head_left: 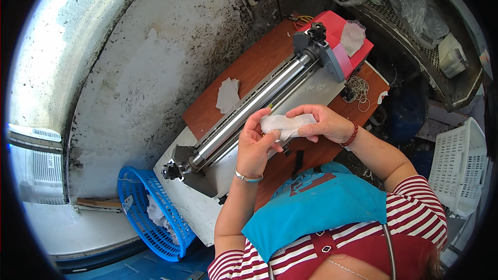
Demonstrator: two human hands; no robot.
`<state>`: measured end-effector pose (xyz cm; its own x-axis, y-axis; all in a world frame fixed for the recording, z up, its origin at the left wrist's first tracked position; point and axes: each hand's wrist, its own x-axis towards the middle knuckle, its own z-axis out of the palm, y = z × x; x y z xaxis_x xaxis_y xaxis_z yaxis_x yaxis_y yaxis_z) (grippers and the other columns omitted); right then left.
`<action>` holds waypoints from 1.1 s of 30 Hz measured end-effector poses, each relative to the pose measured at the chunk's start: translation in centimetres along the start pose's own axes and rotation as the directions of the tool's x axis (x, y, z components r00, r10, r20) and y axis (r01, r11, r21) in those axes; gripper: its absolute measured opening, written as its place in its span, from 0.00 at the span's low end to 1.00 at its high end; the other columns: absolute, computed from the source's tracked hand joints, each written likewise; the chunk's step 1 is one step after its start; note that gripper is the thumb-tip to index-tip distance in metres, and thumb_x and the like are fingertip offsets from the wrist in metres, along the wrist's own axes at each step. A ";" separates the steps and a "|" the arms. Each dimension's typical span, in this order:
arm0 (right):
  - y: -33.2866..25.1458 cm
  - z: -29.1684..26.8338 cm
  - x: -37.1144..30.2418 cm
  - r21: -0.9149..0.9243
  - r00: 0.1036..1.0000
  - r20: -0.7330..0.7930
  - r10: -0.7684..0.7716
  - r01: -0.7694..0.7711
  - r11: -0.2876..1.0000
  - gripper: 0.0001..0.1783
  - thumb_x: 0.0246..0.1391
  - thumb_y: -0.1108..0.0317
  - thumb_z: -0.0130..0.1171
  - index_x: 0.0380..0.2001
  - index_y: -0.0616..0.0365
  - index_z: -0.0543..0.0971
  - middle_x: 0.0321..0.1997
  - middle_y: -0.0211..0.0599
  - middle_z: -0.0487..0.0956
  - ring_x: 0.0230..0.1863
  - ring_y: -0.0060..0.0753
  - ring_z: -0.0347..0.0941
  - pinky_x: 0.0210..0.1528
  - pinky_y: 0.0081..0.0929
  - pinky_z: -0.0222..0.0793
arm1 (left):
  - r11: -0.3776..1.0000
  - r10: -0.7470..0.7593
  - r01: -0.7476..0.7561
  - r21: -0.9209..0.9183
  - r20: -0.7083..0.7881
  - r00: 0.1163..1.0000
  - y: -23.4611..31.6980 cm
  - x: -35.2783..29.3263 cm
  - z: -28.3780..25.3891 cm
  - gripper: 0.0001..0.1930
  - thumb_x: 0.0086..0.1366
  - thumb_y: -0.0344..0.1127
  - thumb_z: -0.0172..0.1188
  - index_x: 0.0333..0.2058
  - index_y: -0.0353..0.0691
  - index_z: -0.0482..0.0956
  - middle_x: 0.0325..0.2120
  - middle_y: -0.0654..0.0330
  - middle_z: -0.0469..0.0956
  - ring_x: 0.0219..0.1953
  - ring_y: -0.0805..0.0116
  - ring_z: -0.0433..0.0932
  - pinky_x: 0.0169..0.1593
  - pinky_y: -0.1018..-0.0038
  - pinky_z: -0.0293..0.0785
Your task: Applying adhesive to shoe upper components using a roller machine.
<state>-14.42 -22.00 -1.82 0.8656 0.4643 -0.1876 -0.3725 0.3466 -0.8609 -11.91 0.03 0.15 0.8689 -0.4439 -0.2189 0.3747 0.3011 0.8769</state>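
A small white piece [284, 124], soft-looking with rounded edges like cut cloth, is stretched between my hands in front of the roller machine [255, 108]. My left hand [254, 146] pinches its left end between thumb and fingers. At the other end, my right hand [328, 124] grips it, thumb on top and fingers behind. The machine has a long shiny roller, dark end blocks with black knobs, and a red housing [332, 21] at its far right end. I cannot tell the exact material of the piece.
White pieces [227, 96] lie on the brown tabletop [207, 106] behind the roller; another pale piece [353, 38] rests on the red housing. A blue basket [179, 233] with white scraps stands lower left. Tangled string [358, 92] lies right, near a white crate [456, 163]. A stained wall [155, 72] rises behind.
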 end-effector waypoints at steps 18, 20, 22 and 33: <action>4.7 4.6 -2.3 -0.047 0.993 0.115 -0.020 0.026 0.999 0.25 0.59 0.59 0.54 0.55 0.62 0.68 0.35 0.32 0.74 0.26 0.18 0.68 0.31 0.17 0.67 | 0.973 0.069 -0.092 -0.210 -0.115 0.991 0.0 -0.8 2.4 0.25 0.61 0.21 0.56 0.57 0.38 0.62 0.39 0.58 0.73 0.36 0.72 0.77 0.30 0.79 0.81; 4.5 5.1 -2.0 0.087 0.982 -0.083 -0.169 0.176 0.981 0.28 0.57 0.59 0.57 0.57 0.62 0.67 0.35 0.32 0.74 0.27 0.17 0.68 0.31 0.17 0.67 | 0.975 0.085 -0.106 -0.194 -0.113 0.990 0.1 -1.1 2.5 0.25 0.61 0.21 0.56 0.57 0.38 0.62 0.39 0.58 0.73 0.36 0.72 0.77 0.30 0.79 0.81; 4.6 5.2 -1.8 0.076 0.952 -0.160 -0.259 0.274 0.959 0.25 0.57 0.62 0.58 0.54 0.62 0.70 0.34 0.30 0.75 0.27 0.15 0.68 0.30 0.15 0.67 | 0.984 0.097 -0.115 -0.139 -0.131 0.987 0.3 -1.5 2.9 0.26 0.60 0.22 0.58 0.57 0.39 0.62 0.40 0.57 0.73 0.37 0.71 0.77 0.30 0.78 0.81; 2.9 5.3 -2.2 -0.051 0.926 -0.305 -0.224 0.219 0.974 0.10 0.59 0.65 0.58 0.34 0.62 0.79 0.23 0.27 0.77 0.20 0.13 0.70 0.21 0.13 0.65 | 0.976 0.167 -0.189 -0.110 -0.184 0.969 -0.2 -2.6 2.7 0.28 0.58 0.19 0.58 0.56 0.37 0.62 0.42 0.55 0.73 0.38 0.69 0.77 0.28 0.78 0.80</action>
<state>-19.14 -17.65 -1.35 0.9867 0.1037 -0.1249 -0.1563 0.3983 -0.9038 -15.15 -1.17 1.69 0.9637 -0.2246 -0.1441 0.2368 0.4706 0.8500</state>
